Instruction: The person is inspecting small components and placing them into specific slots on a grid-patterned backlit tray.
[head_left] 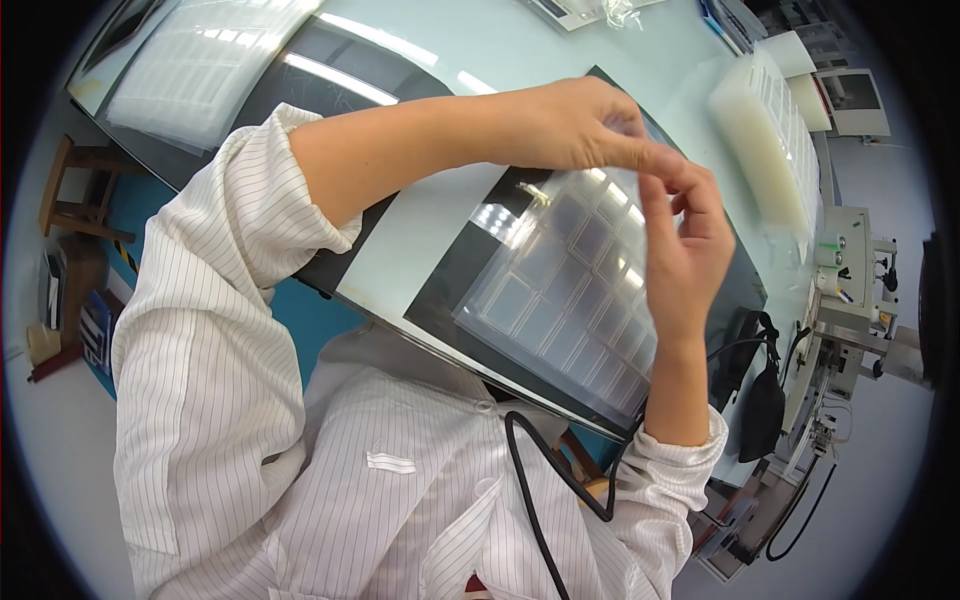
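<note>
Here, low in front of the person, lies the clear plastic tray (560, 300), flat on a black mat (450, 280) that rests on the pale worktop (410, 230). It's see-through and glossy, ruled into slanting rows of rectangular cells, with the dark mat showing through and white lamp glare streaking across. A small yellowish glint sits near its upper left corner, too blurred to name. The upper end and part of the right side are hidden behind the hands.

And those hands! The left hand (585, 125) reaches across from the left, the right hand (690, 240) comes up from below, fingers curled, and the fingertips meet above the tray. Whether they pinch something thin and clear between them, I can't tell.

Further out, a pile of clear sheets (200, 80) runs off the upper left, and a whitish stack of trays (770, 140) stands to the right, with a black pouch (765, 405) nearer. A black cable (540, 460) loops over the pinstriped coat (330, 430), whose small white strip (390, 462) is too small for me to read.
</note>
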